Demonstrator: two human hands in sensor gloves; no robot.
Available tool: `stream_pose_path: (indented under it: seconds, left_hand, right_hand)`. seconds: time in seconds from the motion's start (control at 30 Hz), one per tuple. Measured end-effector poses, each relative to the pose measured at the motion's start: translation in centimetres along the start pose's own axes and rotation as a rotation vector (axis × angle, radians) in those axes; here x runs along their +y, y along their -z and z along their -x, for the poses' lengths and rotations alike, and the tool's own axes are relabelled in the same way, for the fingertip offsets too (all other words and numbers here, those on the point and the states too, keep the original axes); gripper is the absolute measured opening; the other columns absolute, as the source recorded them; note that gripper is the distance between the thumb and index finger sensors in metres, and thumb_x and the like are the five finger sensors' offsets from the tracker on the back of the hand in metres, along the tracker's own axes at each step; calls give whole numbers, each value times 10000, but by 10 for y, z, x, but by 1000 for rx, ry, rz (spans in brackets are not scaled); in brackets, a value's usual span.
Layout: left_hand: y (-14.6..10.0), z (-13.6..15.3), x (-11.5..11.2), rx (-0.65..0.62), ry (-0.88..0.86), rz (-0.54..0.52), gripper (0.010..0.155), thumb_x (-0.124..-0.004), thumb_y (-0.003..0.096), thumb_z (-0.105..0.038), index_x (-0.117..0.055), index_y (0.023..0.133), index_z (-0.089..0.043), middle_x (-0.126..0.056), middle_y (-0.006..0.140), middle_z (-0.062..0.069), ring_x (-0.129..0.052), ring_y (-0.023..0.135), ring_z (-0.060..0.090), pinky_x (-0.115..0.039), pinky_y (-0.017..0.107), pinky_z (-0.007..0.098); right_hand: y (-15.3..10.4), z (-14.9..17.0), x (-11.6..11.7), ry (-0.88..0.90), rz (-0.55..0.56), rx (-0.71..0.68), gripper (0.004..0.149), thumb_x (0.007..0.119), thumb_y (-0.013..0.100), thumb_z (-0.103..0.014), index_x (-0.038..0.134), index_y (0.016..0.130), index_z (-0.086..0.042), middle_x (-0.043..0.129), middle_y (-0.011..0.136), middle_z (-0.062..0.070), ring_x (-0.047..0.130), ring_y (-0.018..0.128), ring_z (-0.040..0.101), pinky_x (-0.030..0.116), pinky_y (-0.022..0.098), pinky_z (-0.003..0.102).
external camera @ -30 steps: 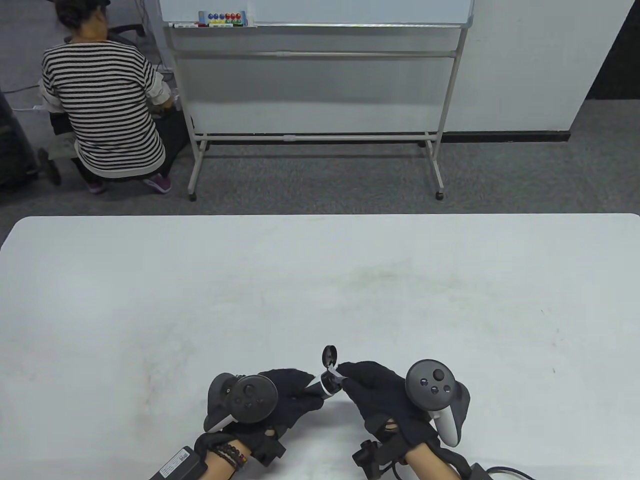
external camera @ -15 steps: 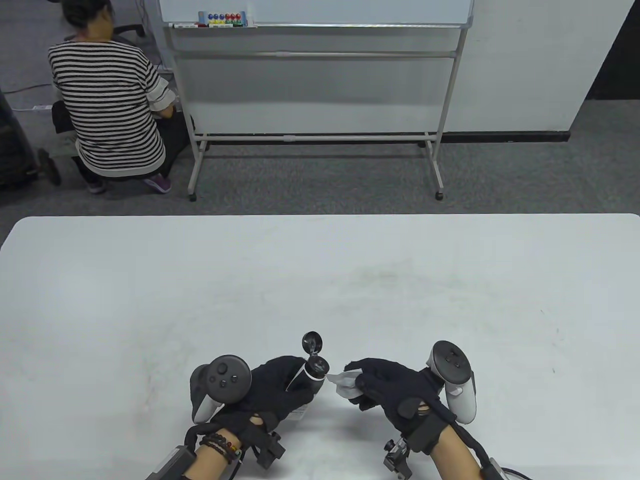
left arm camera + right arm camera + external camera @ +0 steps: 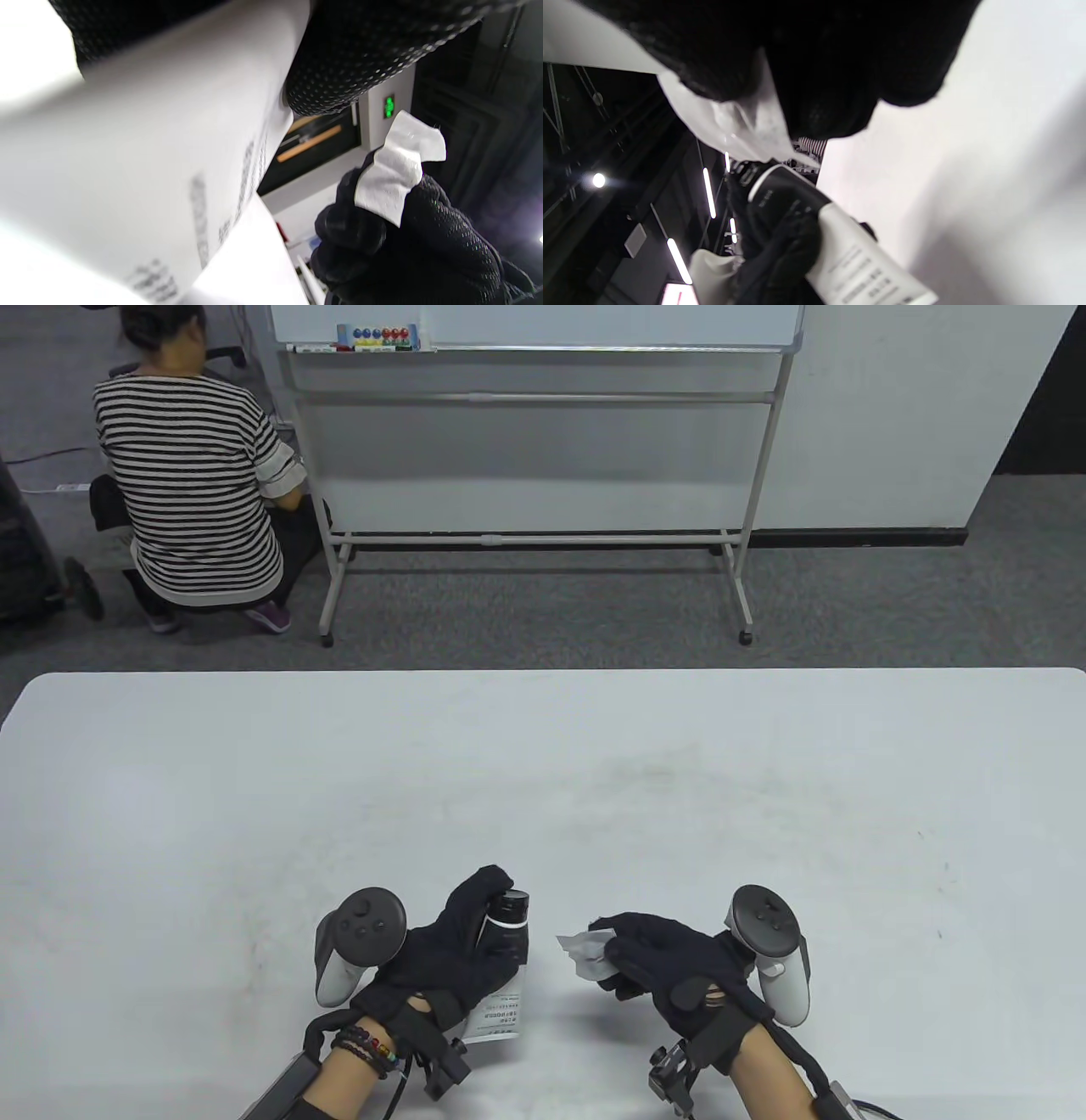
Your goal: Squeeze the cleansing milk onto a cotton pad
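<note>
- Table view: left hand grips the cleansing milk tube, cap shut, near the tabletop's front edge
- Right hand pinches the cotton pad just beside it
- Squeezing looks finished; next, set the tube down

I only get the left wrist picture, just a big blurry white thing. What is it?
Observer: A white tube of cleansing milk, gripped by the left hand.
Operator: Is its lid open?
Observer: No, the table view shows the black cap shut, with a finger over its top.
Operator: Does the tube touch the cotton pad?
Observer: No, the pad is pinched in the right hand, a gap apart from the tube.
</note>
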State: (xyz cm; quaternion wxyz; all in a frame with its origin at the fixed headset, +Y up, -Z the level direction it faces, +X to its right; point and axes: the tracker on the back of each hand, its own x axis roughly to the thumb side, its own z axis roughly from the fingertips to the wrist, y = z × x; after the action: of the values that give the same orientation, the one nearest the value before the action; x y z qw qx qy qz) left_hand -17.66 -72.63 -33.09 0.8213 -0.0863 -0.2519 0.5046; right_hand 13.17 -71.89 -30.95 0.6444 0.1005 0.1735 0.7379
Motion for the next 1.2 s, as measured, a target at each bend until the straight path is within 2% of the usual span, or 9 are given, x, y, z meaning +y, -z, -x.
stream_pose_path:
  seconds: [0.13, 0.23, 0.33, 0.47, 0.6, 0.77, 1.07, 1.13, 1.2]
  left_hand:
    - [-2, -1, 3, 0, 18, -59, 717, -813, 513, -345, -355, 1053, -460, -861, 717, 99, -1043, 470, 206, -980, 428, 499]
    - [-3, -2, 3, -2, 35, -77, 628, -752, 521, -328, -426, 1038, -474, -851, 704, 146, -1042, 439, 204, -990, 422, 497]
    - [-2, -1, 4, 4, 51, -97, 617, -736, 524, -327, -422, 1035, -471, -850, 706, 150, -1044, 441, 200, -992, 430, 495]
    - [-5, 0, 5, 22, 51, -86, 639, -754, 523, -357, -399, 1047, -444, -860, 737, 143, -1068, 482, 203, -982, 440, 496]
    - [-7, 1, 6, 48, 95, -76, 659, -782, 514, -370, -409, 1055, -425, -887, 749, 135, -1095, 496, 203, -971, 448, 494]
    - [-7, 4, 1, 83, 118, -41, 671, -805, 503, -373, -426, 1055, -402, -909, 744, 138, -1115, 494, 202, -975, 448, 493]
    - [-2, 11, -15, 168, 228, 14, 689, -835, 480, -396, -450, 1051, -365, -961, 736, 109, -1142, 481, 177, -960, 468, 474]
    - [-1, 11, -18, 187, 255, 10, 698, -852, 471, -402, -464, 1049, -353, -970, 737, 102, -1143, 480, 175, -952, 478, 481]
    - [0, 12, -20, 199, 286, 2, 706, -861, 465, -409, -467, 1048, -352, -975, 734, 95, -1144, 478, 169, -948, 482, 482]
  right_hand:
    - [-1, 0, 5, -29, 3, 22, 404, 806, 438, -384, 908, 809, -261, 975, 784, 22, 1005, 641, 245, 833, 481, 400]
    - [-2, 0, 7, -89, 39, 53, 394, 830, 427, -389, 938, 785, -268, 827, 945, 64, 874, 799, 306, 761, 557, 432]
    - [-2, 2, 7, -154, 39, 80, 388, 836, 418, -392, 946, 776, -291, 871, 861, 49, 909, 688, 259, 781, 521, 406]
    - [3, 8, 15, -150, -66, 138, 401, 823, 422, -334, 930, 802, -263, 962, 741, 40, 978, 553, 222, 830, 442, 388]
    - [11, 27, 24, -217, -137, 227, 451, 845, 420, -298, 867, 869, -263, 988, 725, 30, 998, 552, 233, 837, 447, 403]
    - [17, 32, 26, -541, -55, 256, 470, 868, 403, -301, 848, 872, -273, 1009, 715, -12, 1023, 553, 208, 857, 442, 383]
    - [28, 42, 24, -821, 45, 271, 481, 836, 410, -275, 835, 890, -245, 1017, 744, -18, 1043, 545, 186, 874, 407, 351]
    - [27, 39, 24, -859, 106, 235, 486, 823, 417, -267, 827, 903, -243, 1005, 773, -4, 1034, 583, 202, 866, 419, 358]
    - [26, 37, 27, -899, 110, 200, 499, 778, 432, -282, 813, 927, -234, 976, 827, 21, 1016, 635, 224, 854, 445, 371]
